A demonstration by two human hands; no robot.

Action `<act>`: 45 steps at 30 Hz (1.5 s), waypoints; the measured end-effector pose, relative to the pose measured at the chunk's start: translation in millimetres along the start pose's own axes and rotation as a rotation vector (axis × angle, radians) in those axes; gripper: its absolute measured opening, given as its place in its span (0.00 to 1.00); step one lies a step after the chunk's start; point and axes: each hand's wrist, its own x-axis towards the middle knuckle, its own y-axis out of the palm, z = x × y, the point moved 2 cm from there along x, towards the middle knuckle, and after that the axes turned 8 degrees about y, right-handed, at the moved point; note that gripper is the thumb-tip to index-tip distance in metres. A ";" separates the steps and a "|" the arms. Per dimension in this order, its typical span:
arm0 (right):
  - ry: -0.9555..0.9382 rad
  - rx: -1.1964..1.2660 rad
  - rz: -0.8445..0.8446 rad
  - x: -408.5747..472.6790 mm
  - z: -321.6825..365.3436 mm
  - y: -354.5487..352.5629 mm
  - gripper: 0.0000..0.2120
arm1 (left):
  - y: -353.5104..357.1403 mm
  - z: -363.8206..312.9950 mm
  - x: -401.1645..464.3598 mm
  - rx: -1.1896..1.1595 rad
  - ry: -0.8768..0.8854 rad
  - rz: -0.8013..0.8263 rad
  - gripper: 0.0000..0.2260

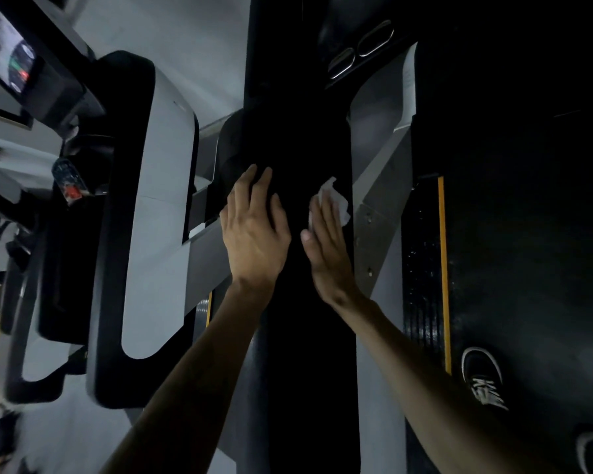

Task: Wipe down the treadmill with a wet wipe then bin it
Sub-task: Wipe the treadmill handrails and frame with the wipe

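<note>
Landmark: the dark treadmill panel (308, 159) at centre. Left of it I see a lit console (14, 63) and pale grey housing (158, 200). On the panel's left part, my left hand (254, 230) rests with fingers straight, grip wide, holding nothing. Toward its right edge, my right hand (326, 241) presses the white wet wipe (336, 200) flat under straight fingers. Right of the panel, a shoe (483, 378) stands on the floor. Step in hand, I judge: wiping. Next calls for further strokes, then binning; no bin shows.

Treadmill handrail (308, 138): matt black, padded look. Wet wipe (336, 200): white, crumpled, soft cloth-like. Side frame (380, 186): smooth grey metal, bolted
</note>
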 end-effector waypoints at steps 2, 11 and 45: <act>-0.037 -0.019 -0.010 18.7 2.1 -7.4 0.28 | 0.0 -1.2 0.1 0.014 0.003 -0.007 0.17; 0.090 0.083 -0.023 -6.5 -26.5 -8.7 0.29 | 2.4 -0.1 0.5 -0.021 0.022 -0.008 0.17; 0.068 0.227 -0.030 20.1 -10.9 -10.1 0.27 | 3.3 0.4 9.8 -0.051 -0.041 0.039 0.17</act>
